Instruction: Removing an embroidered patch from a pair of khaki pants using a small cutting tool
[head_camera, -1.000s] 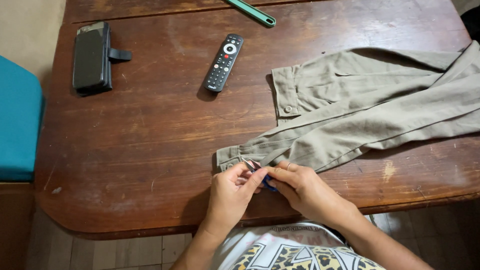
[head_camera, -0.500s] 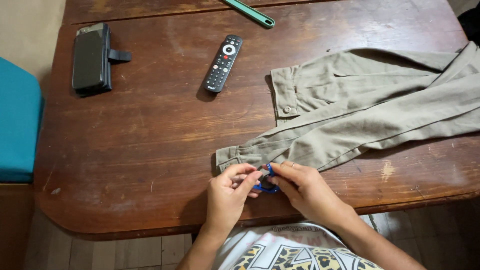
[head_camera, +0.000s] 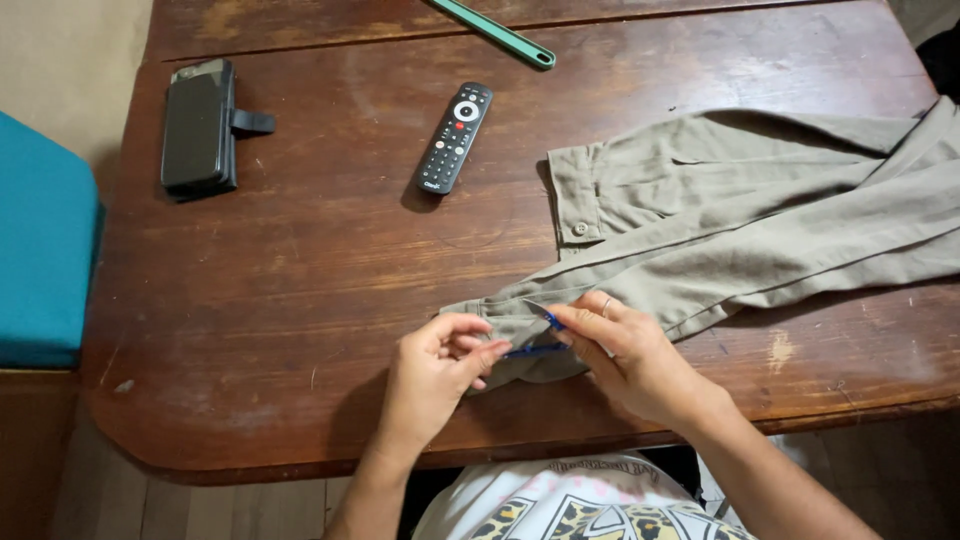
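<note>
Here, a thin blue tool, too small to tell apart further, lies across the cuff of a khaki garment, at the near edge of the wooden table. The left hand pinches one end of it between thumb and bent fingers, knuckles up, wrist coming in from the table's edge. The right hand rests on the cuff, fingers curled narrow and pressing the fabric down, its fingertips at the tool's other end; its forearm runs off toward the lower right. Both hands sit close together, nearly touching.

The garment stretches from the cuff away to the right edge of the table, a second buttoned cuff lying farther back. Well apart, toward the far side, lie a black remote, a black phone case near the left corner, and a green stick at the far edge. A teal cushion sits left of the table.
</note>
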